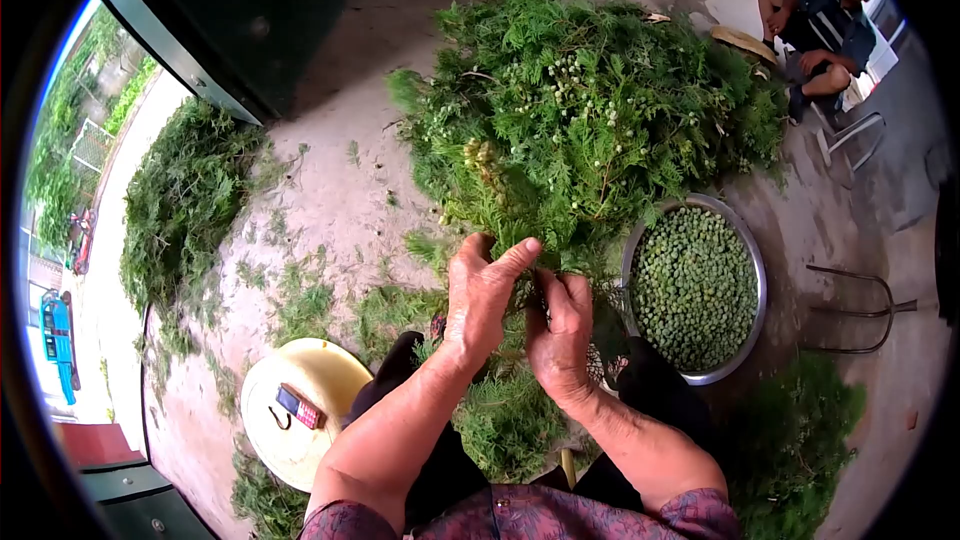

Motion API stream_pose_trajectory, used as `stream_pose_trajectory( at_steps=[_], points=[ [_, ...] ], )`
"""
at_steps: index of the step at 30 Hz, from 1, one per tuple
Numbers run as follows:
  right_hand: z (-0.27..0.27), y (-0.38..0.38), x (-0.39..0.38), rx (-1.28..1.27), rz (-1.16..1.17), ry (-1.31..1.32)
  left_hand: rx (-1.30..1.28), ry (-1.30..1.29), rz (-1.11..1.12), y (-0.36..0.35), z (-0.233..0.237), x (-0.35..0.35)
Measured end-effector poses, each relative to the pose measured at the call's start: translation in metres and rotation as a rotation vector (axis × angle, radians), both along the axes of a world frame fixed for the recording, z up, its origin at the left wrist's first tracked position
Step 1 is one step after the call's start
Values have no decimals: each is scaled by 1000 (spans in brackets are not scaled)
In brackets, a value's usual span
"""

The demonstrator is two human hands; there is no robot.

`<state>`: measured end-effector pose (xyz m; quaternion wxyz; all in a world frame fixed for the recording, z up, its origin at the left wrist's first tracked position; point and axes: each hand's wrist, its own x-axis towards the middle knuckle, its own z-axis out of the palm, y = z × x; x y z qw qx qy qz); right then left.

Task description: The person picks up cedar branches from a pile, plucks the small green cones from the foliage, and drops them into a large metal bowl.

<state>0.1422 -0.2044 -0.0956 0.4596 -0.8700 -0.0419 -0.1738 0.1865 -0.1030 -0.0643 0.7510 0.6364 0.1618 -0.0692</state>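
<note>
Near the middle of the view, my left hand (478, 290) is closed on a green leafy sprig (500, 195) that has a pale cone cluster at its top. Close beside it, my right hand (562, 335) has its fingers curled together; what they hold is too small to make out. Beyond both hands lies a large heap of green branches (600, 100) dotted with pale green cones. A metal basin (758, 280) full of small green cones (692, 290) stands to the right of my right hand.
A pale yellow round stool (265, 390) at the lower left bears a phone (300, 406). Another branch pile (180, 200) lies at the left. A person (825, 35) sits at the upper right. A metal frame (880, 310) lies at the right.
</note>
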Motion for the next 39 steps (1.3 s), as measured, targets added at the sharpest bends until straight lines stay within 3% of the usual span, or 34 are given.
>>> stream_pose_trajectory(
  at_steps=[1, 4, 11, 15, 16, 19, 23, 28, 31, 32, 35, 39],
  points=[
    [-1, -1, 0, -4, 4, -10, -129, -1, 58, 1, -4, 1],
    [-3, -1, 1, -4, 15, -45, -170, -1, 134, 2, -5, -1],
    [8, -2, 2, 60, 19, -54, -539, 284, 228, 4, 15, 2],
    [14, -6, 2, 108, 87, -28, -468, 79, 106, 3, 17, 3],
    [16, -7, 2, 119, 114, -19, -314, -60, 8, 8, 14, 3],
    [21, -11, 6, 97, 181, -3, 31, -143, -47, 12, 8, 3],
    [23, -13, 6, 48, 248, 22, -63, -66, -100, 15, 6, 3],
    [24, -4, 5, -77, 287, -80, -412, -85, 9, 13, 12, 3],
    [32, -5, 8, -4, 239, -107, -431, -108, 4, 16, 6, 4],
    [40, -7, 12, 66, 184, -183, -359, -169, 100, 9, 5, 6],
    [47, -23, 33, 179, 59, -274, -373, -76, 44, 10, 12, 3],
    [47, -35, 53, 295, 136, -65, -326, -8, -11, 10, 17, -1]
  ],
)
